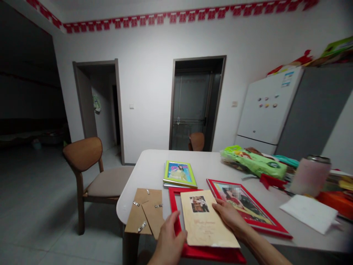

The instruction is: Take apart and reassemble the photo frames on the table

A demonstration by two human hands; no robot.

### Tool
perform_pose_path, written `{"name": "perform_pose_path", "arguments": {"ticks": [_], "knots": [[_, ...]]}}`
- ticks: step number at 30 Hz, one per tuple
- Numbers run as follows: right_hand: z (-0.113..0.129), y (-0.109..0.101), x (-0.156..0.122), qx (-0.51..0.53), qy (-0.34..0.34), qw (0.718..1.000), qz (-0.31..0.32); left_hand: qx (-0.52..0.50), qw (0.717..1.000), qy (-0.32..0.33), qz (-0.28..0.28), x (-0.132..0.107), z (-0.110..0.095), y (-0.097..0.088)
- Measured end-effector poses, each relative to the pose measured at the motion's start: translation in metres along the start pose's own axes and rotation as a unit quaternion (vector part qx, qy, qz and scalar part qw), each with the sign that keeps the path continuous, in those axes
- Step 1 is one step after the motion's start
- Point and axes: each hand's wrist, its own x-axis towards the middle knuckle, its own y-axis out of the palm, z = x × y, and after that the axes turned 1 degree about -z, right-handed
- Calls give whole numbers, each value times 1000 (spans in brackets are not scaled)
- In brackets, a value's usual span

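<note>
A cream printed sheet (205,230) with a small photo on it lies slanted over a red picture frame (217,253), hiding most of the frame's opening. My right hand (230,217) grips the sheet's right edge, thumb on top. At the left edge, my left hand (171,237) has thumb and fingers apart, touching the frame's side and close to the sheet. Left of it lie brown backing boards (146,211) with metal clips. Another red-framed picture (245,206) rests to the right, partly behind my right hand. Beyond the sheet sits a yellow-green framed picture (180,173).
A green package (255,162), a pinkish jar (311,176) and white tissue (309,212) crowd the right side of the white table (150,162). A wooden chair (85,154) stands at the left. The fridge (267,106) is behind on the right.
</note>
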Motion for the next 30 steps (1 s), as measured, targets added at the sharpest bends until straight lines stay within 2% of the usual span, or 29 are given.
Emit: {"name": "perform_pose_path", "arguments": {"ticks": [2, 5, 9, 14, 17, 20, 24, 30], "knots": [[-2, 4, 4, 56, 41, 997, 40, 113, 992, 33, 37, -5, 4, 3], [0, 13, 8, 24, 51, 998, 5, 217, 970, 87, 74, -8, 11, 8], [5, 18, 14, -22, 32, 999, -19, 272, 948, 130, 103, -8, 18, 8], [6, 16, 14, -129, -14, 991, -36, 311, 931, 142, 129, -7, 16, 5], [7, 16, 10, -286, -43, 956, -57, 337, 920, 143, 144, -7, 13, 5], [6, 20, 5, -407, -37, 910, -66, 359, 911, 136, 154, -7, 9, 3], [3, 26, 2, -464, -50, 881, -80, 383, 899, 133, 167, -9, 6, 2], [-4, 27, 1, -490, -86, 862, -97, 394, 894, 135, 168, -10, 4, 4]]}}
